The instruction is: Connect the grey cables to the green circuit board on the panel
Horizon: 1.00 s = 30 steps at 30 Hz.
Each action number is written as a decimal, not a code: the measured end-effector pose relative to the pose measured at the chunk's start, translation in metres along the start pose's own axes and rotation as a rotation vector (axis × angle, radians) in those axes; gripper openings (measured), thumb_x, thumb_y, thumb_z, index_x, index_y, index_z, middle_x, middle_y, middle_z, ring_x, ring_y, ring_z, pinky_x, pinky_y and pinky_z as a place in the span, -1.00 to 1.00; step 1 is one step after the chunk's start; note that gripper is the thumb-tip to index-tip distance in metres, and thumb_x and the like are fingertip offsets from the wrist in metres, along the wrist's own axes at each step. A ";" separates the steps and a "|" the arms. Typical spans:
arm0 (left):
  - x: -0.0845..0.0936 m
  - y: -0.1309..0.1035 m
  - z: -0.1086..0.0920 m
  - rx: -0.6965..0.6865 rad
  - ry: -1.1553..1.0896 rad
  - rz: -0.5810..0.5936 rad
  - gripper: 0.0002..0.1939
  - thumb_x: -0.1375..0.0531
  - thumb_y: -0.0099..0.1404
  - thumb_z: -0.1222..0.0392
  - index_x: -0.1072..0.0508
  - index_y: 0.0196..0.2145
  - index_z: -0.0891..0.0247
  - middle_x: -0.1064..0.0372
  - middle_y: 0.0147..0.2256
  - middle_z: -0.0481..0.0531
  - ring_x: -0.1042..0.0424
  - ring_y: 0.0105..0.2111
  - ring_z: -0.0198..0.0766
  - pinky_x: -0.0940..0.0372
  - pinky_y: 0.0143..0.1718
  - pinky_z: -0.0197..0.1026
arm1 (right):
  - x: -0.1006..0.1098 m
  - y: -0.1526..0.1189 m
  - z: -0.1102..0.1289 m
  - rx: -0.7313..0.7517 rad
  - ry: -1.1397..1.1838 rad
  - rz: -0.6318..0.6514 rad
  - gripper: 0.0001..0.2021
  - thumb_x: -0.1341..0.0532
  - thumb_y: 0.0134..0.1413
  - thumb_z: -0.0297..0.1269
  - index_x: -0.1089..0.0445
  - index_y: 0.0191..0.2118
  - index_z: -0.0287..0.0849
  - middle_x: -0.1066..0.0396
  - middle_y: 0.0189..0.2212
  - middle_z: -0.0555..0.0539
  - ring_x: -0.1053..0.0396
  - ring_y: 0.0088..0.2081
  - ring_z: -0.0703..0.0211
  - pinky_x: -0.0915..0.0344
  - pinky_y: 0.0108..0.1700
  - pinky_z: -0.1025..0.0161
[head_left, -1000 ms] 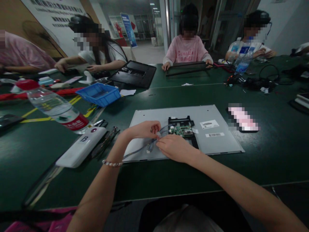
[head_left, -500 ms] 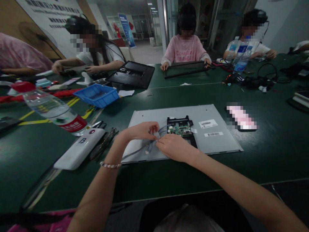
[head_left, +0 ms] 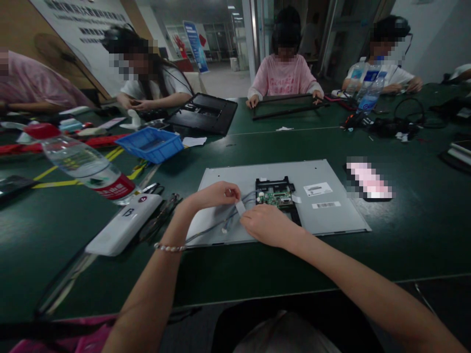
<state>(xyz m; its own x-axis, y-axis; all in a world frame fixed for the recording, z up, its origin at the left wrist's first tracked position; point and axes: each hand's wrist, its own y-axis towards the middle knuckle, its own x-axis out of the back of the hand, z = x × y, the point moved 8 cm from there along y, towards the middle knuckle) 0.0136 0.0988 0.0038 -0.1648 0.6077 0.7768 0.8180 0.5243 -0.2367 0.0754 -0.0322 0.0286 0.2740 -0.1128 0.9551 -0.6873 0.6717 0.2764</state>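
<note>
A flat grey display panel (head_left: 331, 220) lies back side up on the green table before me. Near its middle is a green circuit board (head_left: 274, 198) in a black bracket (head_left: 273, 186), with grey cables (head_left: 230, 215) running out to the left. Over these cables, a short whitish strip of tape (head_left: 240, 208) stretches between my two hands. The fingertips of my left hand (head_left: 217, 195) pinch its upper end. My right hand (head_left: 267, 224) is closed at the lower end, its palm low over the panel and bracket; its fingertips are partly hidden.
Left of the panel are a white power bank (head_left: 123, 225), eyeglasses (head_left: 162, 215), a tilted water bottle (head_left: 88, 169) and a blue bin (head_left: 152, 145). A phone (head_left: 370, 181) lies at right. Across the table, a person holds a black frame (head_left: 287, 105); a black cover (head_left: 206, 113) lies nearby.
The whitish strip now shows more plainly between my hands, which have drawn slightly apart. Across the table at left, a person's hands have come together.
</note>
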 end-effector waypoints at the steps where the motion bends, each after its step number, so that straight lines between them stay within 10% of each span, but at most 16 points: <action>1: 0.000 0.000 0.000 -0.004 0.002 0.002 -0.81 -0.13 0.11 0.20 -0.47 -0.32 0.27 -0.42 -0.38 -0.02 -0.34 -0.39 -0.31 -0.17 -0.30 -0.29 | 0.001 0.000 0.000 0.004 0.009 0.001 -0.80 -0.06 0.20 -0.49 -0.43 -0.32 -0.34 -0.49 -0.32 -0.21 -0.43 -0.28 0.10 -0.28 -0.21 0.13; 30: -0.005 0.001 0.002 0.051 0.113 -0.008 -0.67 -0.15 0.17 -0.07 -0.39 -0.30 0.27 -0.33 -0.43 -0.01 -0.28 -0.43 -0.29 -0.12 -0.40 -0.27 | 0.001 -0.002 0.000 0.003 0.045 0.028 -0.78 -0.03 0.23 -0.44 -0.42 -0.32 -0.34 -0.47 -0.31 -0.20 -0.39 -0.23 0.09 -0.24 -0.13 0.13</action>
<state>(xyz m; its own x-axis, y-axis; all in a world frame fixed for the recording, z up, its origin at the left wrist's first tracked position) 0.0139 0.0970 -0.0017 -0.1055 0.5339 0.8389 0.7874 0.5601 -0.2575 0.0769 -0.0332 0.0293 0.2845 -0.0604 0.9568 -0.6973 0.6719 0.2498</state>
